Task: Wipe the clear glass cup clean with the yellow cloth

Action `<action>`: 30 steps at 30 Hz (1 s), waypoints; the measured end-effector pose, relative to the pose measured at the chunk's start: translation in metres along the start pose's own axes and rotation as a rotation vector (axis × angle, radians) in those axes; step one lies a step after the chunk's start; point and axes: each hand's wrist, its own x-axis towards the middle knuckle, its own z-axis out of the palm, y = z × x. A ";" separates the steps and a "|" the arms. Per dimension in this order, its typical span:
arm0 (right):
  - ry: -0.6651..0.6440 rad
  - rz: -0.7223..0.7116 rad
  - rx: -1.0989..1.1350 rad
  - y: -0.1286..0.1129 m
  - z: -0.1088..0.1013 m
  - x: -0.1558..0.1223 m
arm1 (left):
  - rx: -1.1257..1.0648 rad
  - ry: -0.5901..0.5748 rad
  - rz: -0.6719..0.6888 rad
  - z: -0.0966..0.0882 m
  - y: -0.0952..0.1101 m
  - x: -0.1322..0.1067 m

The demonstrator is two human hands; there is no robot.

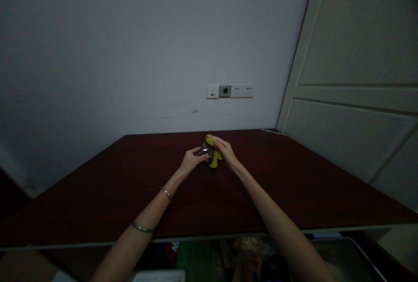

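Note:
Both my arms reach out over a dark red-brown table [130, 186]. A small yellow object [214, 160] with a shiny grey metallic part [205, 149] stands near the table's middle, toward the wall. My left hand [191, 162] pinches the metallic part from the left, with two thin bracelets on that forearm. My right hand [225, 149] lies curled over the top and right side of the yellow object. The dim light hides what the object is.
A pale wall with a row of sockets [230, 91] rises behind the table. A light panelled door [352, 90] stands at the right. Below the near table edge lie a green item [196, 258] and other dim clutter.

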 end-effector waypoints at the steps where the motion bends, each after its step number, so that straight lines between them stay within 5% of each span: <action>1: -0.034 -0.014 -0.003 -0.002 0.000 -0.001 | -0.012 0.015 -0.009 -0.001 0.001 0.000; 11: -0.138 -0.059 -0.141 0.001 0.005 -0.007 | -0.081 0.007 -0.098 -0.002 0.001 -0.001; 20: 0.051 0.076 -0.108 -0.001 0.004 -0.005 | 0.083 -0.236 -0.078 -0.022 -0.011 0.009; 25: 0.161 0.152 -0.110 0.005 0.003 -0.001 | 0.094 -0.196 0.009 -0.020 -0.013 0.012; 30: 0.125 0.215 -0.142 0.008 0.006 -0.002 | 0.043 -0.170 0.076 -0.015 -0.013 0.011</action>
